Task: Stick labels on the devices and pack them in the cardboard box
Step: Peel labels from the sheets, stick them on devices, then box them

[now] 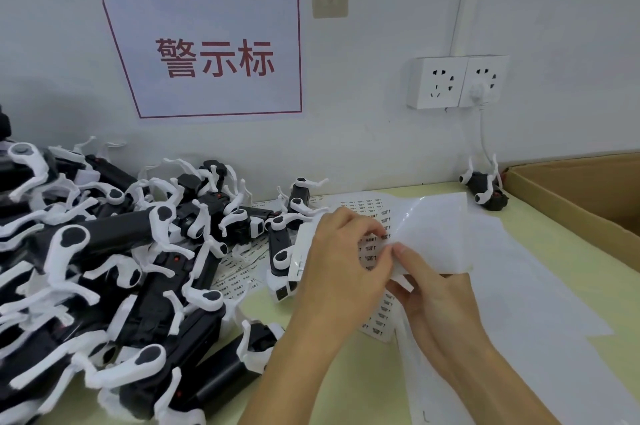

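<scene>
Two hands, one flimsy label sheet (pixel 372 216)
A tiny label is pinched by left hand (pixel 341 262) and right hand (pixel 429 289) fingertips; edge-peeling seems safest.

devices (pixel 114 262) – matt black plastic, smooth white plastic arms | label sheet (pixel 433 227) right of the devices – glossy paper, sheen on curled part | cardboard box (pixel 581 196) far right of the devices – matt brown cardboard | table (pixel 346 372) – smooth pale-yellow top
</scene>
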Demonstrator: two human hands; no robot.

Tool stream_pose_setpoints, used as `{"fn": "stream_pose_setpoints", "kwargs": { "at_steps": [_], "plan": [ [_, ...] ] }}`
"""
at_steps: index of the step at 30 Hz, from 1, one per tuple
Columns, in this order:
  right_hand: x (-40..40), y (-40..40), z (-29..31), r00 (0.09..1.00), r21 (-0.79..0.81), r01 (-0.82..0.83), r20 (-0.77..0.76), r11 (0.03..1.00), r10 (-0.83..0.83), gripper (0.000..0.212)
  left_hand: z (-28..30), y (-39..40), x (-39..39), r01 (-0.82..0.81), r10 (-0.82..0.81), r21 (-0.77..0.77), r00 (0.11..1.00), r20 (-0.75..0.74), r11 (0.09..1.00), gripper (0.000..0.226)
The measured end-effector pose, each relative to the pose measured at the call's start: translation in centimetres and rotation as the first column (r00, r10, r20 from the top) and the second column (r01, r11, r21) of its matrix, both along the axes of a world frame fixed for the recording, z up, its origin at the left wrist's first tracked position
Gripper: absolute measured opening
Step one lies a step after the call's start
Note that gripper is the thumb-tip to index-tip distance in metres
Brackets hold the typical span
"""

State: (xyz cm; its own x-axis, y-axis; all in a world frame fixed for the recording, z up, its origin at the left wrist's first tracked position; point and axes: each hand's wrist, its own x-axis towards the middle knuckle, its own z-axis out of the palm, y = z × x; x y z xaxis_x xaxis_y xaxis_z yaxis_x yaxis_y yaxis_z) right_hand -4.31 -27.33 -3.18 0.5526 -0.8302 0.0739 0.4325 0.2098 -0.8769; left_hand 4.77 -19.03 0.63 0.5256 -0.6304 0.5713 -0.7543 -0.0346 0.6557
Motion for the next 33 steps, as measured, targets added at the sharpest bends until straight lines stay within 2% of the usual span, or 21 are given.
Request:
{"fn": "stream_pose_setpoints", "kwargs": {
  "at_steps": [3, 7, 10, 20, 33],
  "plan": [
    [0.2, 0.2, -0.2, 0.999, -0.054, 0.017, -0.044, 0.998, -0.019, 0.021, -0.2, 0.4, -0.7, -0.064, 0.064, 0.014, 0.998, -0.018, 0.998, 0.012],
    [0.3, 0.3, -0.5, 0.988, -0.125, 0.063, -0.131, 0.990, -0.079, 0.015, -0.5, 0.5, -0.7, -0.073, 0.072, 0.000, 0.994, -0.086, 0.997, 0.012],
    [0.0, 0.3, -0.4, 0.979, -0.178, 0.088, -0.166, 0.980, -0.118, 0.009, -0.1, 0.5, -0.2, -0.042, 0.044, 0.028, 0.997, -0.063, 0.999, 0.008],
    [-0.1, 0.3, 0.0, 0.975, -0.292, 0.094, -0.168, 0.952, -0.148, 0.010, 0.5, -0.2, 0.3, -0.019, 0.021, 0.134, 1.000, -0.015, 0.991, 0.015],
    [0.2, 0.1, -0.6, 0.973, -0.224, 0.100, -0.183, 0.969, -0.143, 0.007, 0.0, -0.3, 0.2, -0.050, 0.055, 0.056, 0.994, -0.090, 0.997, 0.011]
  ]
}}
